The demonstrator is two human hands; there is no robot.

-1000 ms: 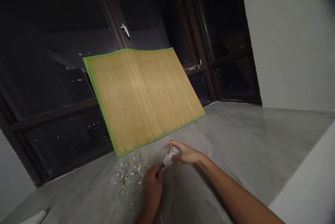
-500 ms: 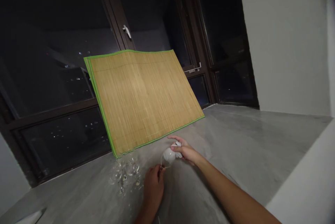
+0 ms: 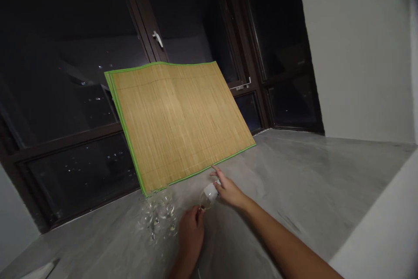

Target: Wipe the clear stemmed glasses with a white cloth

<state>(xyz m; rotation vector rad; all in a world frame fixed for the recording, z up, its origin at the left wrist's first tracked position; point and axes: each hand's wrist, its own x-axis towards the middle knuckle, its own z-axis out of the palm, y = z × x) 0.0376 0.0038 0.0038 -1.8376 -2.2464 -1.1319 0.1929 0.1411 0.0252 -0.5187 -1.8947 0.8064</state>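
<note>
My left hand (image 3: 192, 226) is closed around the lower end of a clear stemmed glass (image 3: 203, 201), which lies tilted above the grey counter. A white cloth (image 3: 210, 191) fills part of the glass's bowl. My right hand (image 3: 227, 188) grips that cloth at the bowl's mouth, thumb bent against it and forefinger stretched out towards the mat. The fingers hide part of the cloth. Left of my left hand, several clear stemmed glasses (image 3: 166, 211) stand close together on the counter.
A folded bamboo mat (image 3: 183, 118) with green edging leans against the dark window frame (image 3: 143, 22) behind the hands. Grey counter (image 3: 303, 183) stretches to the right, up to a pale wall (image 3: 359, 52). A white object (image 3: 39, 271) is partly visible at bottom left.
My right hand has turned slightly, and the cloth sits deeper in the bowl with less of it showing around my fingers. My left hand has barely moved.
</note>
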